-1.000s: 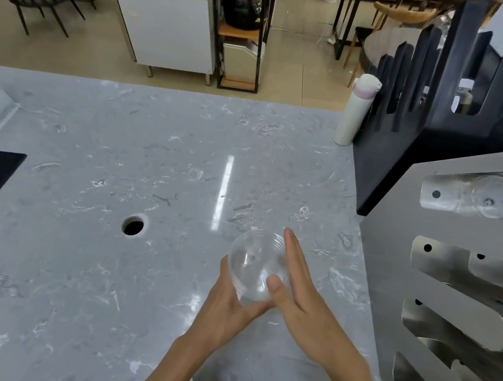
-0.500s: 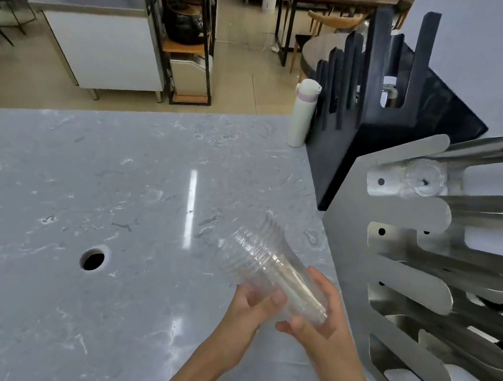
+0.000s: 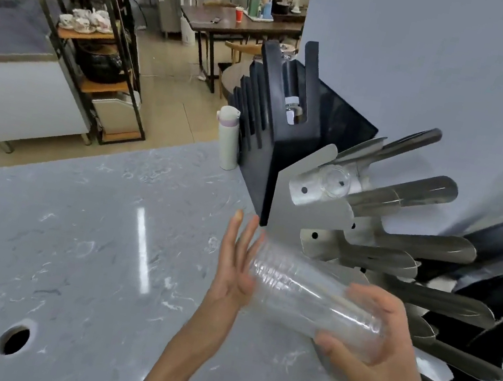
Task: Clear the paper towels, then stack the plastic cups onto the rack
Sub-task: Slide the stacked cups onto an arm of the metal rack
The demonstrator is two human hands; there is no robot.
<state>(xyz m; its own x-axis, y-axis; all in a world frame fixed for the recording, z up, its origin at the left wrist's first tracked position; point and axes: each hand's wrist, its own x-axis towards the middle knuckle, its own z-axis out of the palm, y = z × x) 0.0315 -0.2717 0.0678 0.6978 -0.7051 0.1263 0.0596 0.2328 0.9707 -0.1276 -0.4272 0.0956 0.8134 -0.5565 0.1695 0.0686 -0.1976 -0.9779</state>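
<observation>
A stack of clear plastic cups lies sideways in the air above the counter, rims to the left. My right hand grips the stack's narrow end, fingers wrapped around it. My left hand is flat with fingers spread, its palm pressed against the wide rim end. The steel cup rack stands just behind and to the right, its slanted channels pointing up and right. One clear cup sits in the rack's top channel. No paper towels are in view.
A black slotted holder stands behind the rack, with a white flask at its left. The grey marble counter has a round hole at the front left. Shelving and tables fill the room beyond.
The stack has swung from facing me to lying sideways toward the rack. My left hand went from gripping it to a flat palm on the rim end. My view turned right.
</observation>
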